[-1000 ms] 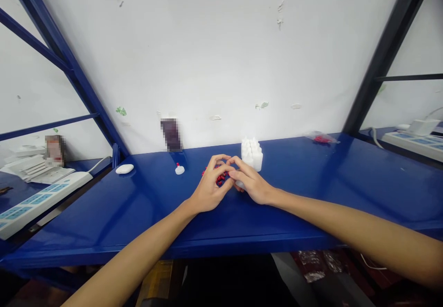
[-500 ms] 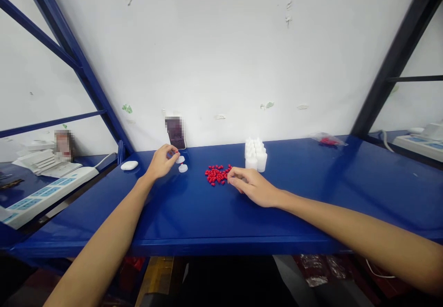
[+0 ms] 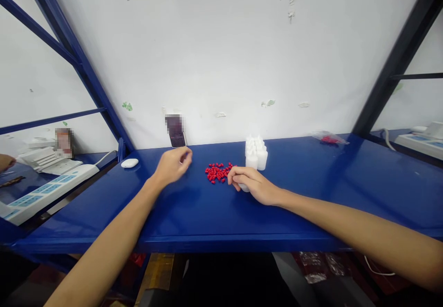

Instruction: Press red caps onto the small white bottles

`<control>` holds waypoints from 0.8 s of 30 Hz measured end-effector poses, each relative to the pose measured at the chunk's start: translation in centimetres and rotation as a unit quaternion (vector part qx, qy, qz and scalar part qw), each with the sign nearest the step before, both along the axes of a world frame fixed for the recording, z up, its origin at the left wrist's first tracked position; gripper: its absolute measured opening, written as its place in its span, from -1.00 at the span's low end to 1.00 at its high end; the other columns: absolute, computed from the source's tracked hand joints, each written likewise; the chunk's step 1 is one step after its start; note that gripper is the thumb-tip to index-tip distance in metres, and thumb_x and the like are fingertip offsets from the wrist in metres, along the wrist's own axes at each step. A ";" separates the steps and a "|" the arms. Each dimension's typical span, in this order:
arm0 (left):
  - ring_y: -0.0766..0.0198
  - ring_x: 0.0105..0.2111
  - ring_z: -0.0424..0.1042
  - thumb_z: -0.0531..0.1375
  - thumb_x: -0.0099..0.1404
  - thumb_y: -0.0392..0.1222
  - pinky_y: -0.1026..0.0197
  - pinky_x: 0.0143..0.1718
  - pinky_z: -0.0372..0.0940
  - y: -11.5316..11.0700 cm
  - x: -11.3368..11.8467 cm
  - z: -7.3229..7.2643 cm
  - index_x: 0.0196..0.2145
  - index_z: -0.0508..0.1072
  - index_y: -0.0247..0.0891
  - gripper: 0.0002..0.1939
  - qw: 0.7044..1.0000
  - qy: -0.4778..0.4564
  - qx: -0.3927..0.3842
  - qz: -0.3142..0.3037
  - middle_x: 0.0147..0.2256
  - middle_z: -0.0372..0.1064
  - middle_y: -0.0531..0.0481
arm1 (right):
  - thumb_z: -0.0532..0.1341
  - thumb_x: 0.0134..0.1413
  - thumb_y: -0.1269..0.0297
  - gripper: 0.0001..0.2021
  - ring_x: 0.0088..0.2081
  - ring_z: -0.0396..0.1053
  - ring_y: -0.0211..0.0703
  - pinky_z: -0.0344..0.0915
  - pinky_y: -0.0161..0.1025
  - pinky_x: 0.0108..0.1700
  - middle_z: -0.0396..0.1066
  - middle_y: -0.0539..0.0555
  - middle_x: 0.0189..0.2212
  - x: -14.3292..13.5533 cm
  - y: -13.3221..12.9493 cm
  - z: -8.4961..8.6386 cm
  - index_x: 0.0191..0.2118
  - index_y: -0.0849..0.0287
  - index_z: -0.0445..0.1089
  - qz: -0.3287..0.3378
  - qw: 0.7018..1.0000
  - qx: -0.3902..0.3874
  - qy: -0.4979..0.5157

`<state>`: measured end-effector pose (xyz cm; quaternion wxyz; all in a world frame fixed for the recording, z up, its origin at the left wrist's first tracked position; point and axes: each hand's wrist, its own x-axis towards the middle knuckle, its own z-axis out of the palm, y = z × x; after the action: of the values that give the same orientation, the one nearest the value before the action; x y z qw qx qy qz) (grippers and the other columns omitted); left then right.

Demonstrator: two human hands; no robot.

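Note:
My right hand (image 3: 254, 186) rests on the blue shelf (image 3: 311, 196), fingers curled on a small white bottle (image 3: 244, 188) that shows under them. Just left of it lies a pile of small red pellets (image 3: 217, 172). Behind it stands a cluster of small white bottles (image 3: 256, 156). My left hand (image 3: 173, 166) hovers left of the pellets with its fingers curled. It covers the spot where two small white caps lay, and whether it holds one is hidden.
A dark phone (image 3: 176, 132) leans on the white wall. A white oval case (image 3: 129, 162) lies at the shelf's left end and a clear bag of red pieces (image 3: 327, 138) at the back right. A power strip (image 3: 41, 191) lies on the left shelf, where another person's hand (image 3: 5, 162) shows.
My left hand left my right hand, reached to the white caps at the left, then came back rightward over them. My right hand stayed by the pellets with the bottle.

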<state>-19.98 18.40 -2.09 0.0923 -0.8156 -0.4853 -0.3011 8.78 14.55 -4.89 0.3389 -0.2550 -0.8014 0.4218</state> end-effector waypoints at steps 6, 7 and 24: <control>0.36 -0.64 0.13 0.09 0.23 -0.25 0.14 -0.20 0.12 -2.8 5.6 -0.3 -0.33 0.47 -0.21 -0.85 0.979 0.101 -0.082 -0.160 -0.64 0.28 0.14 | -0.02 0.21 0.34 -0.79 -0.34 0.26 -0.16 0.15 -0.21 -0.21 0.35 0.03 -0.47 -0.1 0.0 0.2 -0.30 0.19 0.35 0.036 0.999 -0.020 0.011; 0.36 -0.64 0.13 0.09 0.23 -0.26 0.16 -0.24 0.12 -2.9 5.6 -0.3 -0.34 0.47 -0.21 -0.85 0.977 0.100 -0.097 -0.161 -0.65 0.27 0.14 | 0.02 0.22 0.32 -0.82 -0.32 0.27 -0.16 0.15 -0.21 -0.21 0.37 0.04 -0.44 -0.1 -0.1 0.2 -0.30 0.19 0.35 0.030 0.999 -0.020 0.000; 0.34 -0.50 0.35 0.21 0.24 -0.21 0.31 -0.46 0.18 -3.4 6.0 -0.5 -0.35 0.57 -0.21 -0.88 0.964 -0.025 -0.150 -0.217 -0.44 0.45 0.02 | -0.10 0.18 0.23 -0.60 -0.56 0.21 -0.20 0.14 -0.22 -0.42 0.20 0.02 -0.68 0.0 -0.1 0.0 -0.65 0.13 0.17 -0.053 0.999 -0.015 0.002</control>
<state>-14.02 15.04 -2.58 -0.1107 -0.8982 -0.3379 -0.2584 8.82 14.50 -4.88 0.3581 -0.3011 -0.7800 0.4155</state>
